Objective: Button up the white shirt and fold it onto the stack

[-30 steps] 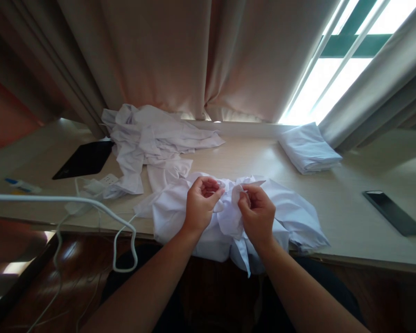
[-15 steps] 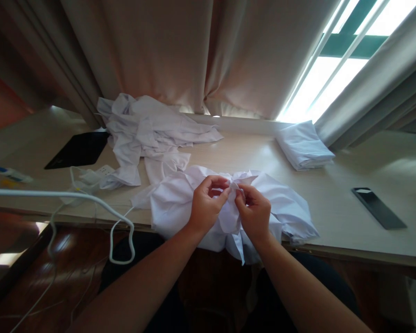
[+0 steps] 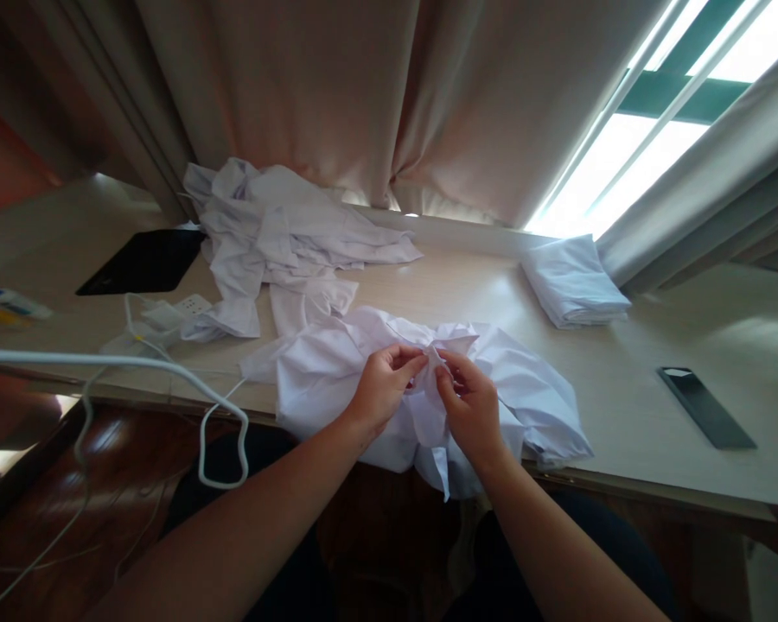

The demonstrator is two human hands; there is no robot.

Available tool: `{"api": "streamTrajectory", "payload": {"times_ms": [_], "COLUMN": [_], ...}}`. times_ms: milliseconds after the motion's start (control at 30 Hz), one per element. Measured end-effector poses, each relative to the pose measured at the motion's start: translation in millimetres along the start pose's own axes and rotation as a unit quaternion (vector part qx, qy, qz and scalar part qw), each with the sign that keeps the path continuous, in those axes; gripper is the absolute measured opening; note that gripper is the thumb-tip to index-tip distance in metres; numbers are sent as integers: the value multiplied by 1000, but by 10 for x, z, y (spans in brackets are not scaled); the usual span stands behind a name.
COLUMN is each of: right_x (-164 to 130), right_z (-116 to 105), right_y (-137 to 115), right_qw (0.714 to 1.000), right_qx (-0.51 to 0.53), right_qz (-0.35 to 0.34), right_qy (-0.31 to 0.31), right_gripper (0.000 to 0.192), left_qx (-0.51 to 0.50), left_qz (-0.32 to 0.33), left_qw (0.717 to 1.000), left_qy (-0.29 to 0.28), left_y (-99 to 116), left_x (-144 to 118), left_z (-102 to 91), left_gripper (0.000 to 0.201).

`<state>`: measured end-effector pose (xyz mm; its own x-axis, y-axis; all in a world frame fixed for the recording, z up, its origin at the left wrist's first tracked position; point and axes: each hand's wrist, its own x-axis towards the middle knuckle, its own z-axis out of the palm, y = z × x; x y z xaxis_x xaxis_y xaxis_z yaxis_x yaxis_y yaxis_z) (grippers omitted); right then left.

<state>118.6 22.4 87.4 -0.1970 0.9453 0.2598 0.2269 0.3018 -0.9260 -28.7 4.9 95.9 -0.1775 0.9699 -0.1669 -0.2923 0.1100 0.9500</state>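
A crumpled white shirt point(image 3: 525, 380) lies at the near edge of a pale wooden table point(image 3: 622, 363), part of it hanging over the edge. My left hand point(image 3: 379, 393) and my right hand point(image 3: 470, 406) meet at its middle, each pinching a small fold of the white cloth between thumb and fingers. The two pinched bits touch each other. What lies between the fingertips is too small to make out.
A loose heap of white garments point(image 3: 278, 238) lies at the back left, a folded white garment point(image 3: 574, 281) at the back right by the curtains point(image 3: 376, 95). A black tablet point(image 3: 143, 262), a white power strip point(image 3: 168, 313) with cables and a dark phone point(image 3: 705, 408) also rest on the table.
My hands have drawn closer together over the shirt, and the two pinched folds that stood apart now touch. The view has shifted slightly.
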Motion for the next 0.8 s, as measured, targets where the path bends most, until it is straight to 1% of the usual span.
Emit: {"api": "streamTrajectory", "payload": {"times_ms": [133,233,300,400,500,633,700,800], "right_x": [-16,-33,-47,-66,-71,-63,-59,-58], "right_z": [-18,-28,-37,-37,-12,20,22,29], "right_y": [56,65,39,-19,-54,-63,-70,-79], "right_qw": [998,996,998,995,985,975,971,968], "right_qx": [48,55,22,-62,-115,-140,-153,-166], "right_qz": [28,35,10,-68,-127,-168,-179,-183], "right_qy": [35,54,64,42,4,-24,-34,-53], "right_gripper": [29,28,27,26,31,38,41,45], "left_qx": [85,153,185,208,209,181,146,60], "left_qz": [82,120,133,145,147,142,129,80], "left_qw": [993,980,973,967,966,973,980,995], "left_qy": [20,38,44,38,29,33,33,12], "left_y": [-7,8,26,47,54,58,64,71], "left_x": [7,-13,-41,-89,-127,-151,-151,-145], "left_z": [-22,-24,-16,-4,-13,-59,-86,-120], "left_gripper": [25,20,17,14,13,14,16,22]}}
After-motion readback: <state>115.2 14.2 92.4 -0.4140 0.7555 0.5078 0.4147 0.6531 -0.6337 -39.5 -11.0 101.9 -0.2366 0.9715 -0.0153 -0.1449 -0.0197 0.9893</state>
